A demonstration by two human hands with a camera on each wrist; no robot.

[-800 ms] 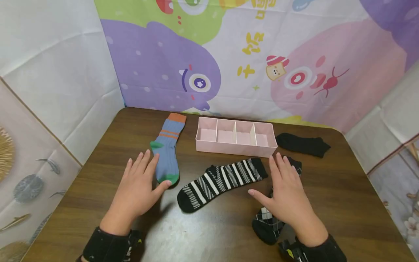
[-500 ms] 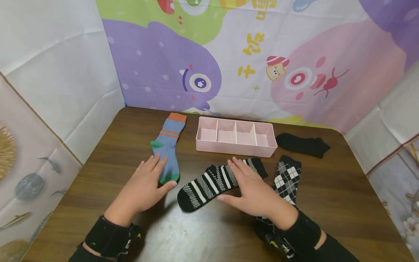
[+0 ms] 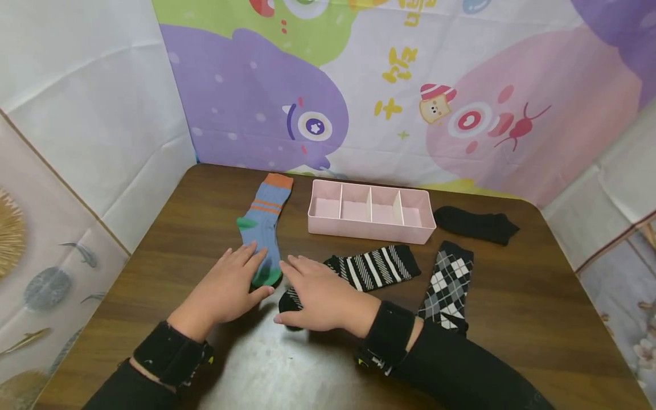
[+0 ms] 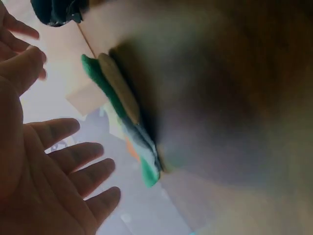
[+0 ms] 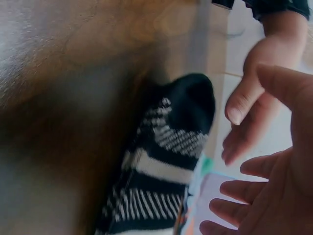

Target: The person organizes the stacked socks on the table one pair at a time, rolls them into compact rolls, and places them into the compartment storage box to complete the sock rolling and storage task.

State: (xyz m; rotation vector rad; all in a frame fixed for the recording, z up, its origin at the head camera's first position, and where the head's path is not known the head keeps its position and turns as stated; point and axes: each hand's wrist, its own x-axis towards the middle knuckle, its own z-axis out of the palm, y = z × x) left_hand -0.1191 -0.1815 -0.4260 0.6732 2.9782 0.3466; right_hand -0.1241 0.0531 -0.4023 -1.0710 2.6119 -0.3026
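My left hand is flat with straight fingers, its tips over the green toe of a blue sock with an orange cuff. In the left wrist view the palm hovers apart from that sock. My right hand, also flat, covers the toe end of a black-and-white striped sock. The right wrist view shows the spread fingers just above the striped sock, holding nothing. The two hands lie side by side, almost touching.
A pink divided box stands at the back of the brown table. A black-and-grey argyle sock lies right of the striped one, and a plain black sock beside the box. Cloth walls enclose the table.
My right hand has swept left from over the argyle sock, across the striped sock, to its toe end. My left hand has edged right and forward onto the blue sock's toe.
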